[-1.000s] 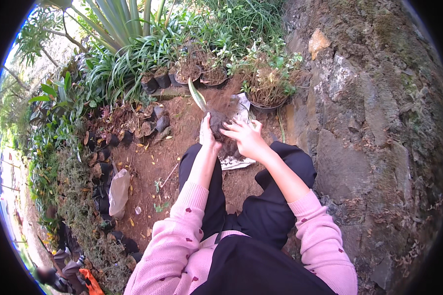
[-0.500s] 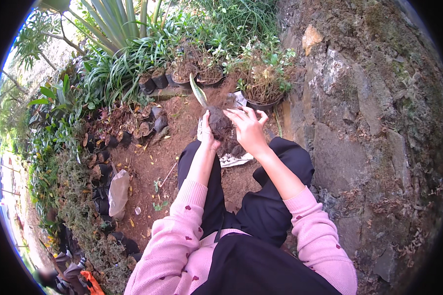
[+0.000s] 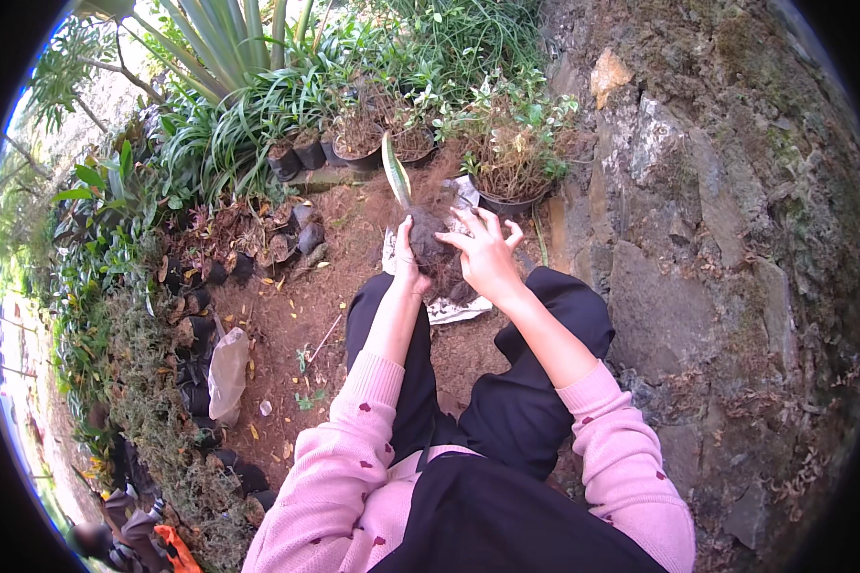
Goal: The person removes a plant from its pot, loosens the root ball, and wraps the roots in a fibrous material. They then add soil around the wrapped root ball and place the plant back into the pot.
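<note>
My left hand (image 3: 407,261) is closed round the left side of a dark, fibrous root ball (image 3: 433,241). One upright green leaf with pale edges (image 3: 396,172) rises from it, like a snake plant's. On the right of the ball is my right hand (image 3: 488,256), its fingers spread and a fingertip touching the soil. Dark soil clings to those fingers. Below the ball, loose soil lies on a white sheet (image 3: 459,311) between my knees. The ball and my hands hide part of this sheet.
Potted plants (image 3: 514,181) and black nursery bags (image 3: 284,160) line the far side. To the right rises a rough stone wall (image 3: 669,296). A pale plastic bag (image 3: 227,375) lies on the brown ground at left. A person (image 3: 129,530) shows at the lower left.
The root ball has turned slightly, so the leaf stands more upright and further right. My right hand's fingers have shifted on the soil, one now reaching further left across it.
</note>
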A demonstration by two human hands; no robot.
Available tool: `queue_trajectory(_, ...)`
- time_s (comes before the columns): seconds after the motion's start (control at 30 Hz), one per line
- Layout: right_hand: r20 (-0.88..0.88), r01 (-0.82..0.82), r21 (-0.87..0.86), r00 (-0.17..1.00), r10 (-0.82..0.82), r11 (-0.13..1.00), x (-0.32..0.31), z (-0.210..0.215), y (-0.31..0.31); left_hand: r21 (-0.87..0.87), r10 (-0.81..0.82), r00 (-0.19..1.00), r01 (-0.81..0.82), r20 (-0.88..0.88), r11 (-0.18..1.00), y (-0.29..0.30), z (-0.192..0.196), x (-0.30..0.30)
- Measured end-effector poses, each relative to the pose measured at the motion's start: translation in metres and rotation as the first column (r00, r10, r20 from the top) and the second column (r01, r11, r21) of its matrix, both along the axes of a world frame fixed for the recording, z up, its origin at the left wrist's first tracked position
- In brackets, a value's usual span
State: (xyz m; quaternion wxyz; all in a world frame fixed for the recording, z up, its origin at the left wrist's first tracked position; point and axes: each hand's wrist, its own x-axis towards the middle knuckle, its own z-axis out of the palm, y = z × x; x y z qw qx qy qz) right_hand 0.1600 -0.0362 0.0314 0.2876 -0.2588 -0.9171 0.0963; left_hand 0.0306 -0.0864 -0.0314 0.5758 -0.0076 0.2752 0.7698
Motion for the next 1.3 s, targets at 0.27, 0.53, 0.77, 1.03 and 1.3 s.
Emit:
queue_trajectory(0.27,-0.087,-0.05,0.001,0.995,0.05,0.999,0.002,0.004,0.003,-0.006,0.117,0.993,-0.117,0.007,0.993,0.007,-0.014,-0.003)
queue_trajectory(0.53,-0.029,-0.066,0.11,0.997,0.069,0.992,0.009,-0.004,0.002,-0.004,0.112,0.991,-0.112,0.067,0.994,0.012,-0.023,-0.003)
queue_trajectory(0.77,-0.011,-0.03,0.053,0.999,0.03,0.998,0.007,-0.011,-0.003,-0.036,0.153,0.983,-0.15,0.1,0.988,0.013,-0.026,-0.004)
queue_trajectory(1.03,0.044,-0.073,0.161,0.997,0.066,0.984,0.004,-0.004,-0.009,0.02,0.094,0.996,-0.094,0.009,0.995,0.008,-0.01,0.009)
queue_trajectory(1.3,-0.024,-0.045,0.174,0.998,0.05,0.984,-0.001,-0.005,-0.013,-0.002,0.068,0.998,-0.068,-0.012,0.998,0.01,-0.007,0.015)
